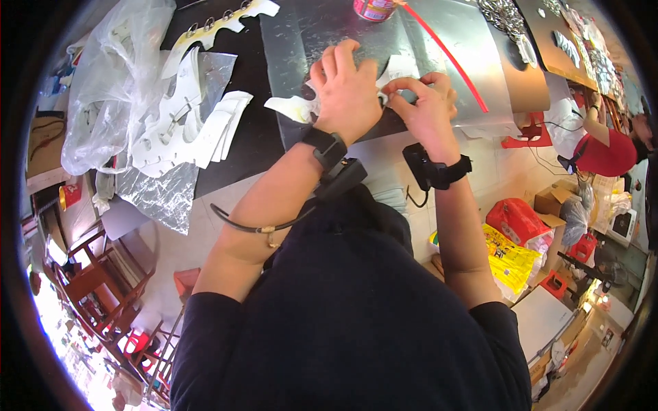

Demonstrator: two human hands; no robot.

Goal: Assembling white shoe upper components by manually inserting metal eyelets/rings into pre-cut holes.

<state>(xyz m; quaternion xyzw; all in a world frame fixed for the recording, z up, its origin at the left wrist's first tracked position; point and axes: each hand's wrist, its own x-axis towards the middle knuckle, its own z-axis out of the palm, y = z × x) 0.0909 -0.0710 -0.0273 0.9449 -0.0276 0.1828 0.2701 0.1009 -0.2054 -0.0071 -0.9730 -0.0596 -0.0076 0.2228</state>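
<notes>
Head view: I look down over my dark shirt at both my forearms reaching to a work table at twelve o'clock.
Left hand point(346, 89): it lies palm down, fingers curled, pressing on a white cut-out piece point(291, 107) whose pointed end sticks out at nine o'clock from my knuckles.
Right hand point(428, 103): just beside the left at three o'clock, its fingertips point(396, 88) pinched narrow on the edge of the same white piece where it shows between my hands.
White piece: it sits on a shiny metal sheet point(439, 41), mostly hidden under my left palm.
Wrists: each carries a black strap with a small black unit; a thin cable loops from my left one point(329, 147).
Metal sheet: a red strip point(456, 58) runs slantwise over it at one o'clock from my hands, and a red-and-white can point(373, 8) stands at its far edge.
Ten o'clock: a stack of white cut-out shapes point(185, 123) lies on the dark tabletop, beside a clear plastic bag point(110, 75).
Three o'clock: another person in a red top point(606, 154) is well apart.
</notes>
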